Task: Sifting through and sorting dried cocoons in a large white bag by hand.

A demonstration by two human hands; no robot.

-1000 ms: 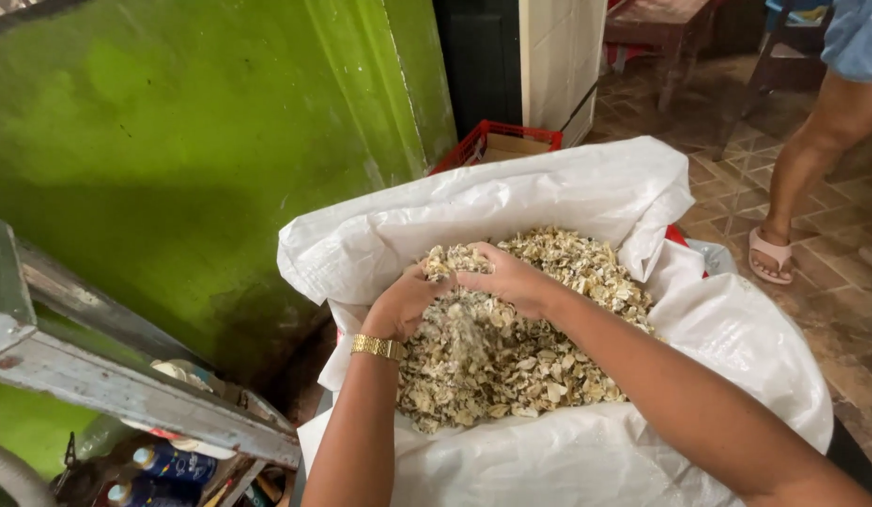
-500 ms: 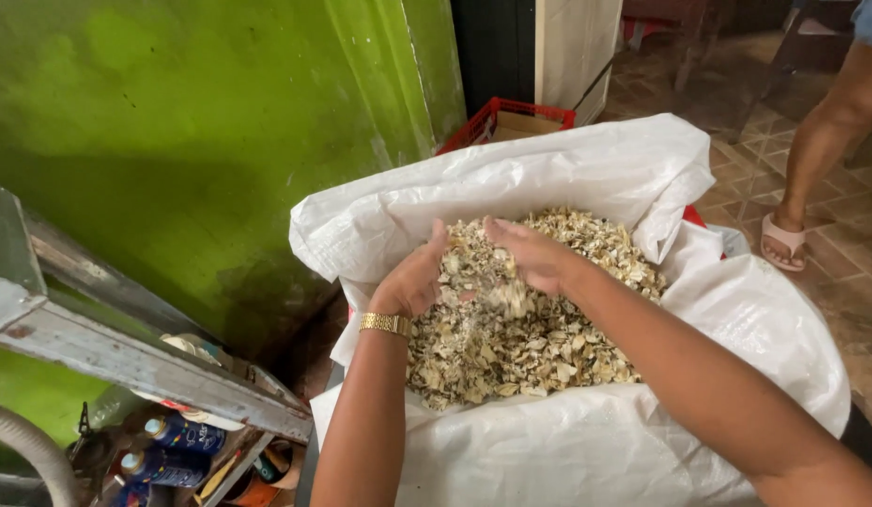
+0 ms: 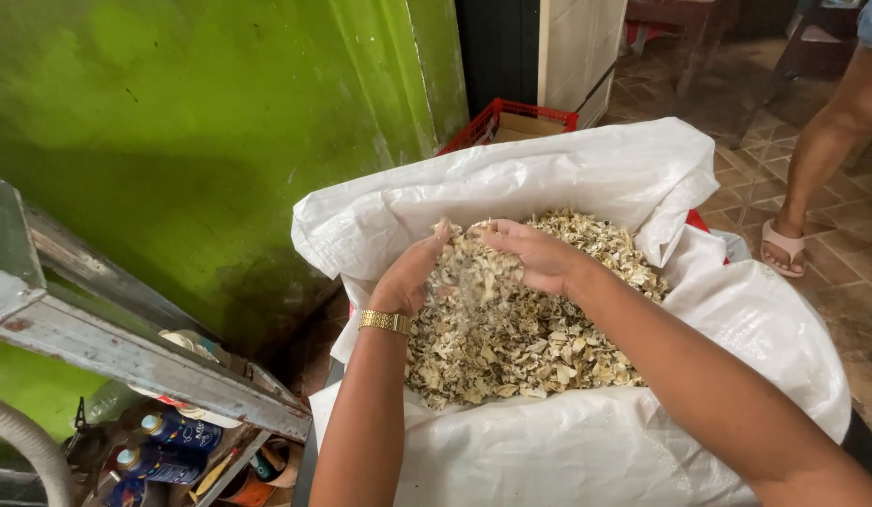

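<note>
The left hand (image 3: 409, 274) and the right hand (image 3: 532, 255) are up over a big white sack (image 3: 586, 178); both are cupped, with the fingers bent around a heap of dry pale chips (image 3: 469, 268) held between them; some chips look blurry under the hands, as if they are dropping; the rest of the chips (image 3: 530, 347) fill the sack below. A gold watch band (image 3: 385, 322) sits on the left wrist.

The sack top is rolled down, and its high back edge hides part of a red crate (image 3: 507, 115) just behind it; a brown box sits inside the crate. A green wall (image 3: 201, 141) stands to the left, close to the sack. A grey metal bar (image 3: 126, 361) slants across the lower left; under it lie blue bottles (image 3: 168, 432), and a pale hose (image 3: 27, 451) curves in the corner. On the tiled floor (image 3: 835, 282) to the right stands another person's leg (image 3: 835, 141) in a pink sandal (image 3: 783, 246), well away from the hands.
</note>
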